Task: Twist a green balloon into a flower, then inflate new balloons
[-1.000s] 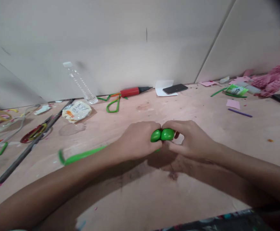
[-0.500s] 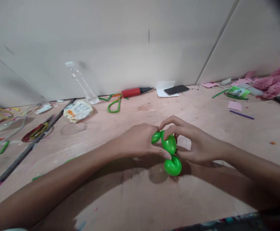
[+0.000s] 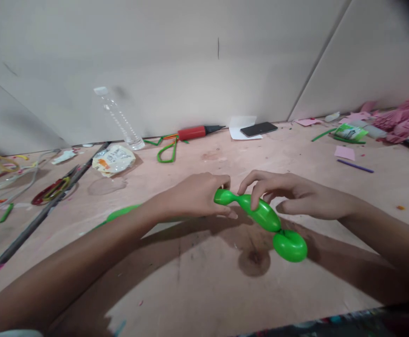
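Grip, left: my left hand (image 3: 197, 194) is closed around the green balloon (image 3: 260, 216), thumb below and fingers above. Grip, right: my right hand (image 3: 292, 193) is loose, two fingertips apparently resting on the balloon's upper side, the thumb standing off it.

Position: the balloon is held above the tabletop (image 3: 190, 299), in front of me. From my left grip its long axis runs rightward and toward me, passing under the right fingers. The narrow neck lies just outside the left grip, between the hands, and is nearer the left. The folded end hangs past the right fingertips, touched by neither hand. (A green length shows beyond my left forearm (image 3: 85, 252); I judge it the same balloon, but the join is hidden.)

Count: one balloon, with three swellings visible right of the left grip: one short, one long, one folded. Along the wall: one clear bottle (image 3: 122, 121), one red pump (image 3: 192, 133), one dark phone (image 3: 258, 129). One purple stick (image 3: 355, 166) lies well apart, to the right.
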`<action>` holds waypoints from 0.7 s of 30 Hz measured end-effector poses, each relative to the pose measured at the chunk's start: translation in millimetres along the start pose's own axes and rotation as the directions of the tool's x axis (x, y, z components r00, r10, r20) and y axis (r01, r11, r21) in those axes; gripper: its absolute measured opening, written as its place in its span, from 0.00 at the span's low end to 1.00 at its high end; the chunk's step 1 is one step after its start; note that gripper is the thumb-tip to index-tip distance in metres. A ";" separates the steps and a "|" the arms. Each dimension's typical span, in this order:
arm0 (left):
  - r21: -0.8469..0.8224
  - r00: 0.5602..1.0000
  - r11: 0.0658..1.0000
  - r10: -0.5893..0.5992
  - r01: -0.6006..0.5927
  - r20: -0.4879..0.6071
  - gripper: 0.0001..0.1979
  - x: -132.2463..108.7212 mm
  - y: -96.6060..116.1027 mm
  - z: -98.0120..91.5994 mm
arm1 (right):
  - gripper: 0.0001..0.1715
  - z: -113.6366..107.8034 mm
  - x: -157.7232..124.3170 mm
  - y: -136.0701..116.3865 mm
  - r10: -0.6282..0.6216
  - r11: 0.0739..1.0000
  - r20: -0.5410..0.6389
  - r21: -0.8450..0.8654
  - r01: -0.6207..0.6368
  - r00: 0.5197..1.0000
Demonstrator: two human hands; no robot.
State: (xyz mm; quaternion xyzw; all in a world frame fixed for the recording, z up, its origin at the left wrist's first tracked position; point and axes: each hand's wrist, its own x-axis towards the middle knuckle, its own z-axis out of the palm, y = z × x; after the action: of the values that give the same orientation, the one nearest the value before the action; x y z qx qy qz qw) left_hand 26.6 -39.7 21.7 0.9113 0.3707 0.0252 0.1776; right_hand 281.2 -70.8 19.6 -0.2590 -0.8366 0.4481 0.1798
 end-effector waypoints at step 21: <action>0.391 0.964 0.882 -0.249 0.264 -0.089 0.30 -9.7 -11.1 8.5 | 0.11 6.1 1.8 17.2 0.286 0.734 -0.388 -0.499 -0.461 0.876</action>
State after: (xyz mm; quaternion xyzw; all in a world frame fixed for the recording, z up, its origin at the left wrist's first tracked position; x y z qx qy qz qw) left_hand 13.7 -41.5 10.9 0.8705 0.4884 -0.0584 -0.0168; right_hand 281.2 -65.8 1.9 -0.5272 -0.8268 0.1579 0.1166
